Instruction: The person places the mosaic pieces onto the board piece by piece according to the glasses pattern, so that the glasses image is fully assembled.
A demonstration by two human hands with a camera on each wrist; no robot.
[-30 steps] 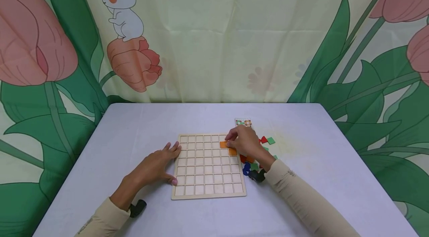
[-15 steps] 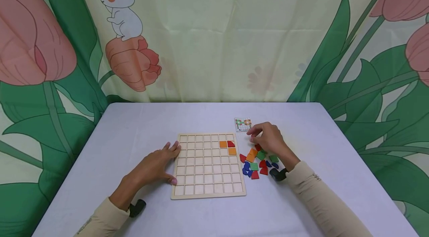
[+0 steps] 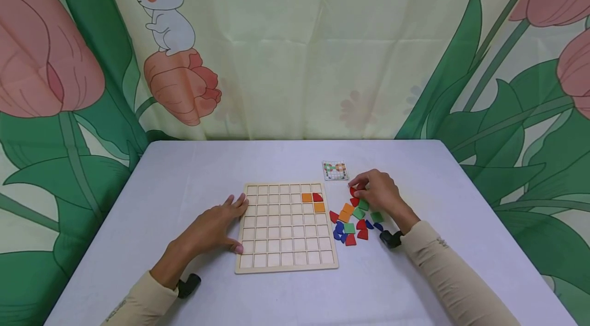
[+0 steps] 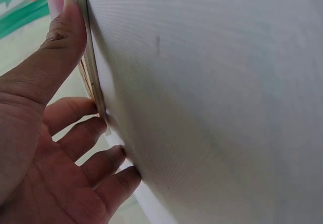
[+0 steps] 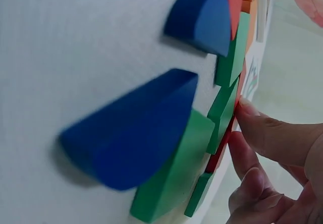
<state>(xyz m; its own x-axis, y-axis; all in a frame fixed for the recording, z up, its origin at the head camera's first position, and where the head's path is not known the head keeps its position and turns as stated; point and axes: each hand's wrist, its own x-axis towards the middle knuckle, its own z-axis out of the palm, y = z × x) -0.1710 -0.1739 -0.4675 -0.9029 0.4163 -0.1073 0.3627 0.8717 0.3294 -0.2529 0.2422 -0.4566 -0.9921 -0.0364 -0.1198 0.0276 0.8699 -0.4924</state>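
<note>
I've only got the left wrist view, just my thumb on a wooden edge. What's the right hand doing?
Observer: The right hand touches a red piece at the far end of the loose pile, right of the board.
Operator: Is anything on the board?
Observer: Two orange squares and a red quarter-circle, in its far right corner.
Operator: Anything else on the table?
Observer: A small pattern card lies just beyond the pile.

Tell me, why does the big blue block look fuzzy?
Right wrist view: the blue block sits very near the lens, so it blurs, while the fingers look sharper. Head view: everything is evenly lit and sharp, with soft shadows. Left wrist view: the table bulges, bent by the lens.
</note>
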